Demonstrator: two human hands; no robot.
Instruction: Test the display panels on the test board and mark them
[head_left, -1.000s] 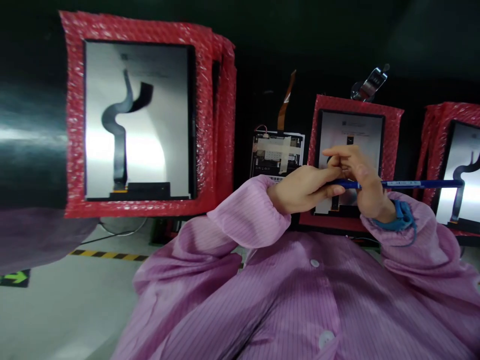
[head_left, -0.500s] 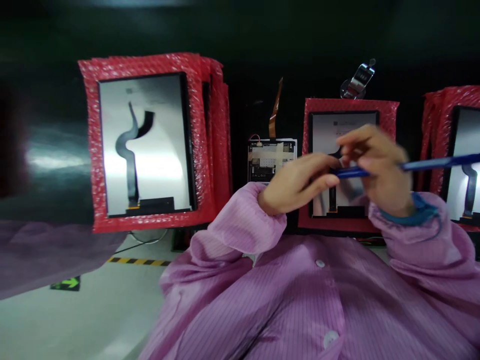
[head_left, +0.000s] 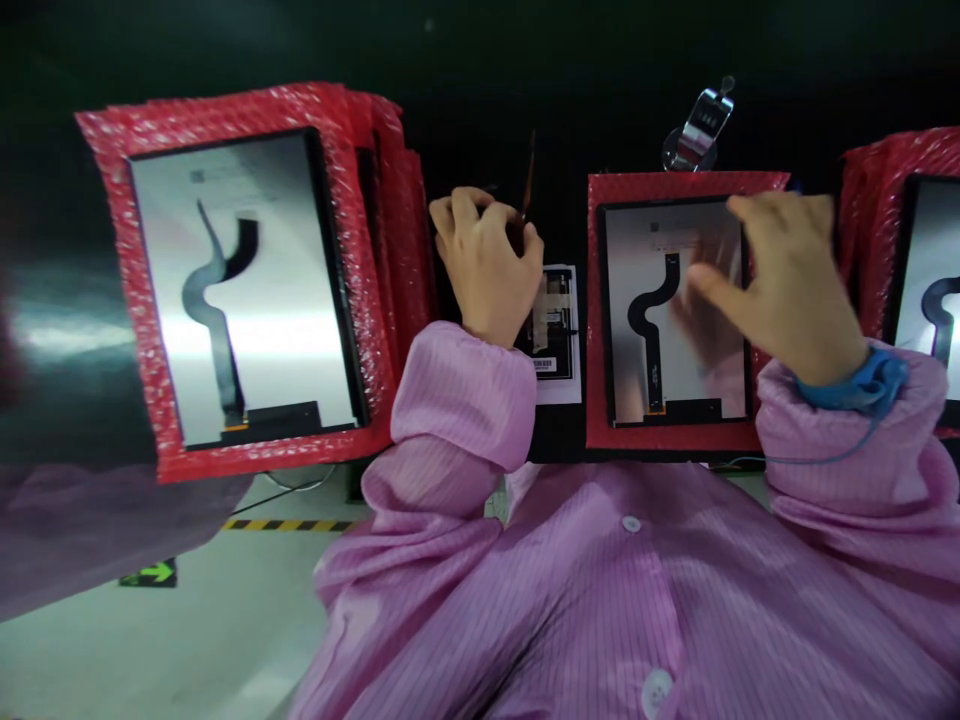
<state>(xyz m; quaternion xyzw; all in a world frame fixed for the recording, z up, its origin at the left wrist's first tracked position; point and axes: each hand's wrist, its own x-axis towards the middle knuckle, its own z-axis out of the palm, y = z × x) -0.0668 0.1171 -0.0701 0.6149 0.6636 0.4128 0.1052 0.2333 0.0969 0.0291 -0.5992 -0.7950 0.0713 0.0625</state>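
One swipe by the right hand (head_left: 799,285), thumb spread, could scratch the screen (head_left: 690,350); left hand (head_left: 487,265) curled; both holds unclear.

Left hand (head_left: 487,262) in a loose curl, right hand (head_left: 791,280) in a wider one

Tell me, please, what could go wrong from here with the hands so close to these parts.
The left hand is close to the small circuit board and its thin ribbon, so a finger might snag or bend the ribbon.

The bare right hand is over the right edge of the middle screen, so a fingertip could perhaps smudge the shiny surface.
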